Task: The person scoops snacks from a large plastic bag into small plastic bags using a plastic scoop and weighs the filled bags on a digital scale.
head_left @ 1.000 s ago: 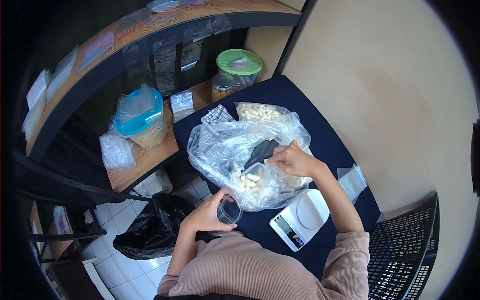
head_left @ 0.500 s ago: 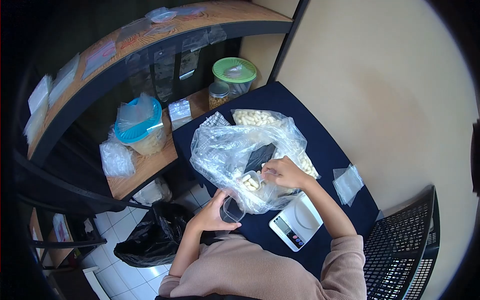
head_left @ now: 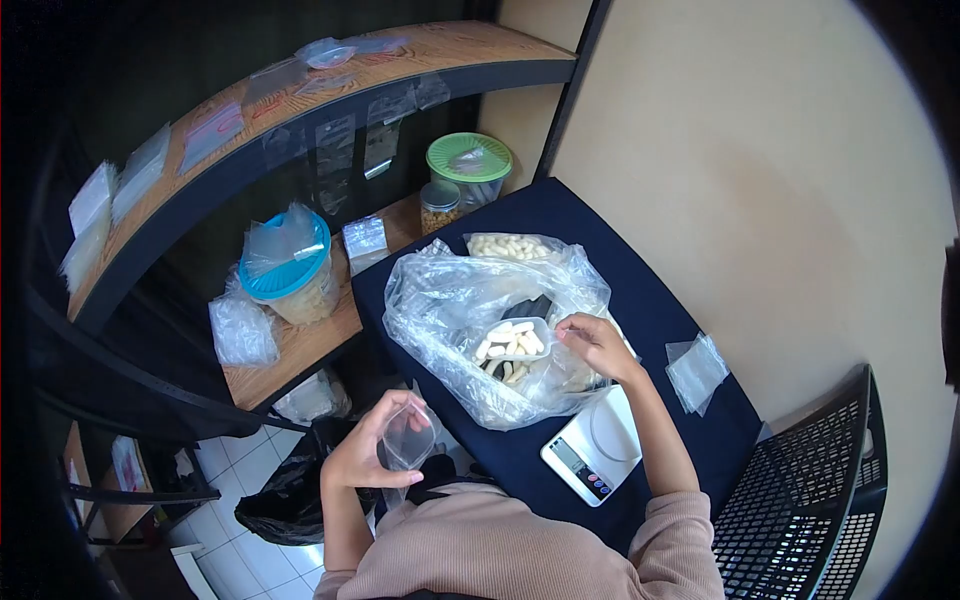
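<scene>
A clear scoop [head_left: 546, 341], filled with pale, elongated pieces [head_left: 512, 340], lies between the two hands and nearer the right, at the opening of a large clear bag [head_left: 430, 290]. The right hand [head_left: 598, 348] holds the scoop by its right-hand end, with the fingers drawn together in a narrow grip; the handle itself is largely hidden. The left hand [head_left: 358, 452], well apart from the scoop and closer to the body, holds a small clear bag [head_left: 408, 440] between spread thumb and fingers, its mouth wide. More of the pale pieces show inside the large bag, below the scoop. Beyond the large bag lies a second, smaller bag of pieces [head_left: 508, 246]. A white kitchen scale [head_left: 606, 440] rests beside the large bag, partly under the right forearm. Flat clear bags [head_left: 697, 373] lie near the right edge of the dark blue table [head_left: 595, 225]. Outward to the right, a black perforated basket [head_left: 810, 490] leans near the wall. To the left, a wooden shelf [head_left: 290, 358] bears a tub with a blue lid [head_left: 290, 275]; farther back stand a jar [head_left: 440, 208] and a tub with a green lid [head_left: 468, 158].
</scene>
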Tool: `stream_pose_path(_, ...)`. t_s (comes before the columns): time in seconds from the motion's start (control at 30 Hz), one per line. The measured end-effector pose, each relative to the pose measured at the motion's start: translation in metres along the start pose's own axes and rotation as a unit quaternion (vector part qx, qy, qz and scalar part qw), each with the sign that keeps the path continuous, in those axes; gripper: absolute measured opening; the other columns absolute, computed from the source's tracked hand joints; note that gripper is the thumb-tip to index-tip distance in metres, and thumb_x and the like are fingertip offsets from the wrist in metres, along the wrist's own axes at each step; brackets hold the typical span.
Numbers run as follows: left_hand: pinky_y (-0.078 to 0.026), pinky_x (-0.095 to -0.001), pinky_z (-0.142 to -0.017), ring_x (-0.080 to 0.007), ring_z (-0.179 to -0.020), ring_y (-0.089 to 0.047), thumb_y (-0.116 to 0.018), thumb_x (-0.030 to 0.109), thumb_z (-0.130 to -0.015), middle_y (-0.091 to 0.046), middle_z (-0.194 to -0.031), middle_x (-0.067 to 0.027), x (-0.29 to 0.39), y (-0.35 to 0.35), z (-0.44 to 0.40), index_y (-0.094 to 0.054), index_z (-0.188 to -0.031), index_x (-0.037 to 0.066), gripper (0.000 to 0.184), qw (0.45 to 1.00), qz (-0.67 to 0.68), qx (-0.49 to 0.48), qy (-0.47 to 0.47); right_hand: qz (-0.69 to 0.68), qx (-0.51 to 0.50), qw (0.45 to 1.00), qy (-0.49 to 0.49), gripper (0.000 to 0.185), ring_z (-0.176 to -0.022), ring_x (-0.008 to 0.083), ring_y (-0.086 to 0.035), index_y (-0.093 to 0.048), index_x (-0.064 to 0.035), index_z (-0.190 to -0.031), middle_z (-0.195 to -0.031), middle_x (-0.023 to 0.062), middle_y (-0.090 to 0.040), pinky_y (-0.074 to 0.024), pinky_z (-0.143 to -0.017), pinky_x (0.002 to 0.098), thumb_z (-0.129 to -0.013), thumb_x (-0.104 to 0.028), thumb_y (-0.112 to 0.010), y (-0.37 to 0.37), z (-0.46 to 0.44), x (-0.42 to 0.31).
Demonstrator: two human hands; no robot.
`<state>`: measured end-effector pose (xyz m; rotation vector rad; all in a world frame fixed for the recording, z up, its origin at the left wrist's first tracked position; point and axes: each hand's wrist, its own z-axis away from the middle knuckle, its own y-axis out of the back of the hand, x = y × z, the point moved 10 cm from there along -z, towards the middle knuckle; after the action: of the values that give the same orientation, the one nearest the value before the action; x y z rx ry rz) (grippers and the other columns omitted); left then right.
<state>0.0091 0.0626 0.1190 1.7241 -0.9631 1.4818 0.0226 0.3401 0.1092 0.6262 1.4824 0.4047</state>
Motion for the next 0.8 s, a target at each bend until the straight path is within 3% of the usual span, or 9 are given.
stream_pose_path(0.1, -0.036, -0.031, -0.085, -0.018, -0.093, -0.046, -0.078, 0.019, -0.053, -0.049, -0.098, -0.0096, 0.042, -0.008, -0.017, -0.037, -0.115, 0.003, 0.076, 0.999, -0.012, -0.008, -0.043, -0.022, 0.021, 0.999, -0.014, 0.02, -0.074, 0.0186, -0.056, -0.061, -0.0028, -0.089, -0.081, 0.0097, -0.06, -0.0428, -0.07, 0.0292, -0.08, -0.02, -0.055, 0.004, 0.002, 0.006)
stream_pose_path(0.23, -0.036, -0.0306, -0.086, -0.0191, -0.093, -0.048, -0.078, 0.025, -0.051, -0.051, -0.097, -0.0085, 0.059, -0.007, -0.05, -0.039, -0.115, 0.003, 0.078, 0.98, -0.179, 0.064, -0.056, -0.034, 0.059, 0.998, 0.0, 0.021, -0.073, 0.0168, -0.055, -0.061, -0.0019, -0.089, -0.081, 0.0088, -0.06, -0.0424, -0.069, 0.0282, -0.081, -0.02, -0.057, 0.017, 0.004, -0.007)
stream_pose_path(0.33, -0.036, -0.0354, -0.087, -0.0244, -0.093, -0.051, -0.077, 0.027, -0.052, -0.052, -0.099, -0.0117, 0.043, 0.007, -0.073, -0.039, -0.116, 0.003, 0.078, 0.914, -0.377, 0.143, -0.045, -0.03, 0.069, 0.997, 0.018, 0.021, -0.072, 0.016, -0.055, -0.062, -0.0018, -0.088, -0.08, 0.0084, -0.06, -0.0423, -0.067, 0.0279, -0.081, -0.021, -0.057, 0.027, 0.003, -0.015)
stream_pose_path(0.43, -0.034, -0.0373, -0.086, -0.0269, -0.097, -0.051, -0.075, 0.03, -0.052, -0.053, -0.098, -0.0117, 0.025, 0.009, -0.084, -0.041, -0.113, 0.003, 0.075, 0.909, -0.394, 0.138, -0.017, -0.026, 0.076, 0.996, 0.034, 0.021, -0.07, 0.0155, -0.054, -0.063, -0.0022, -0.088, -0.079, 0.008, -0.061, -0.042, -0.065, 0.028, -0.081, -0.021, -0.057, 0.041, -0.001, -0.03)
stream_pose_path(0.5, -0.033, -0.0366, -0.086, -0.0266, -0.097, -0.05, -0.075, 0.029, -0.051, -0.053, -0.098, -0.012, 0.023, 0.007, -0.088, -0.042, -0.112, 0.003, 0.075, 0.905, -0.4, 0.141, -0.018, -0.01, 0.033, 0.999, 0.031, 0.016, -0.077, 0.0118, -0.053, -0.06, 0.0013, -0.087, -0.082, 0.0061, -0.058, -0.0422, -0.07, 0.0266, -0.081, -0.013, -0.056, 0.043, -0.003, -0.051)
stream_pose_path(0.57, -0.032, -0.0364, -0.086, -0.027, -0.097, -0.049, -0.075, 0.029, -0.05, -0.053, -0.097, -0.0124, 0.03, 0.003, -0.091, -0.043, -0.111, 0.003, 0.074, 0.896, -0.415, 0.15, -0.047, 0.027, 0.032, 0.998, 0.045, 0.015, -0.072, 0.0144, -0.055, -0.062, 0.0002, -0.086, -0.08, 0.0078, -0.059, -0.0426, -0.068, 0.0281, -0.079, -0.012, -0.056, 0.044, -0.004, -0.076)
stream_pose_path(0.67, -0.032, -0.037, -0.089, -0.0281, -0.099, -0.048, -0.076, 0.029, -0.05, -0.052, -0.1, -0.0135, 0.036, -0.006, -0.095, -0.041, -0.113, 0.003, 0.076, 0.89, -0.43, 0.142, -0.053, 0.166, -0.005, 0.973, 0.16, 0.013, -0.065, 0.0215, -0.056, -0.064, -0.0037, -0.083, -0.074, 0.0099, -0.059, -0.0406, -0.065, 0.0308, -0.076, -0.014, -0.059, 0.021, -0.001, -0.122)
stream_pose_path(0.7, -0.032, -0.037, -0.089, -0.0281, -0.099, -0.048, -0.076, 0.029, -0.05, -0.052, -0.1, -0.0135, 0.037, -0.008, -0.096, -0.041, -0.113, 0.003, 0.076, 0.89, -0.43, 0.142, -0.053, 0.166, -0.005, 0.973, 0.16, 0.013, -0.065, 0.0215, -0.056, -0.064, -0.0037, -0.083, -0.074, 0.0099, -0.059, -0.0406, -0.065, 0.0308, -0.076, -0.014, -0.059, 0.014, 0.001, -0.133)
stream_pose_path(0.8, -0.032, -0.0374, -0.088, -0.0287, -0.099, -0.048, -0.077, 0.029, -0.049, -0.051, -0.1, -0.0136, 0.038, -0.014, -0.097, -0.043, -0.111, 0.004, 0.075, 0.895, -0.418, 0.139, -0.071, 0.34, 0.047, 0.9, 0.27, 0.012, -0.057, 0.0172, -0.05, -0.066, -0.0087, -0.08, -0.066, 0.0043, -0.055, -0.0312, -0.061, 0.0301, -0.071, -0.016, -0.065, 0.006, 0.02, -0.185)
